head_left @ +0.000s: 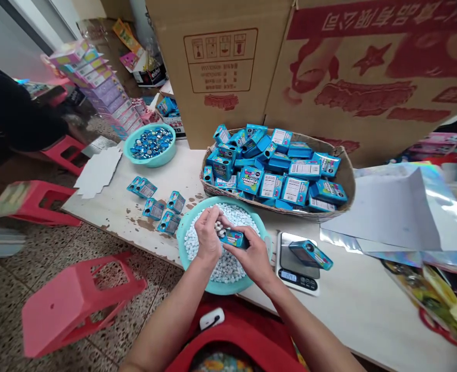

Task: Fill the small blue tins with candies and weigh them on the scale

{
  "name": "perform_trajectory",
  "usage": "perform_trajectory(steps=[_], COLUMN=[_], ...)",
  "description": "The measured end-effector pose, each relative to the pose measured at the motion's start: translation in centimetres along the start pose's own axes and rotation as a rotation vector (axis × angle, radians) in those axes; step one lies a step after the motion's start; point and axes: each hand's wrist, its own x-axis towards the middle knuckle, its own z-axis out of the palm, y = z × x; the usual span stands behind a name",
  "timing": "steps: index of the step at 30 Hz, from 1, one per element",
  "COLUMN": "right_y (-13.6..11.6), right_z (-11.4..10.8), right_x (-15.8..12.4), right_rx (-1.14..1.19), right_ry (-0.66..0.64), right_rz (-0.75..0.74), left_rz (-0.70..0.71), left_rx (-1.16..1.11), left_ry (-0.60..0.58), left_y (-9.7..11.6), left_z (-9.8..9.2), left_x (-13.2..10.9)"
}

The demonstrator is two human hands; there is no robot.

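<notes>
My right hand [254,254] grips a small blue candy box [234,238] lying on its side over a turquoise basin [182,243] of white candies [222,268]. Curled at the box's left end, my left hand [208,232] holds a few white candies [219,228] against it. On a kitchen scale [298,284] to the right rests another blue box [311,254], tilted. Several blue boxes [169,222] stand on the table left of the basin.
Behind the basin, an open carton [342,206] is heaped with blue boxes. A second turquoise basin [154,161] of shiny blue pieces stands back left. Large cardboard boxes [228,119] rise behind. Red stools [53,305] stand on the floor at left; a person [15,108] sits beyond.
</notes>
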Motion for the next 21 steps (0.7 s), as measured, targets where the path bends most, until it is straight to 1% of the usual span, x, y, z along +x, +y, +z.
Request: perform_trajectory(steps=[3,6,9,11,13,14,15,16,18,19,21], right_y=[-0.4,-1.2,-1.5,-1.1,-0.6,-0.3,-0.1,0.1,0.4,0.6,0.9], right_z=[-0.3,-0.8,-1.0,-1.0,-1.4,-1.7,-2.1,-2.6,-3.6,-4.0,-4.5], right_x=[-0.1,-0.3,-0.3,-0.2,-0.3,-0.5,-0.7,-0.9,-1.5,-1.7,-2.1], right_rx=[0.007,0.012,0.024,0.041,0.064,0.078,0.098,0.120,0.143,0.135,0.096], right_ry=[-0.006,0.006,0.030,0.035,0.042,0.049,0.066,0.096,0.155,0.172,0.166], right_rz=[-0.010,-0.009,-0.014,0.011,0.062,0.082,0.093,0.096,0.107,0.125,0.169], left_rz=[-0.009,-0.001,0.059,0.101,0.154,0.185,0.219,0.248,0.276,0.278,0.271], left_rx=[-0.003,-0.056,-0.071,-0.034,0.057,0.150,0.296,0.486,0.856,0.972,1.096], left_ry=[0.010,0.001,-0.064,-0.097,-0.038,0.005,0.030,0.019,-0.086,-0.141,-0.215], left_y=[0.1,1.0,1.7,1.4,0.2,-0.7,-1.9,-3.1,-5.6,-6.7,-8.6], left_z=[0.1,0.5,0.9,0.6,-0.6,-1.5,-2.5,-3.5,-5.3,-5.8,-6.3], left_x=[-0.3,-1.1,-1.6,-0.9,0.8,2.0,3.2,4.3,6.0,6.4,6.3])
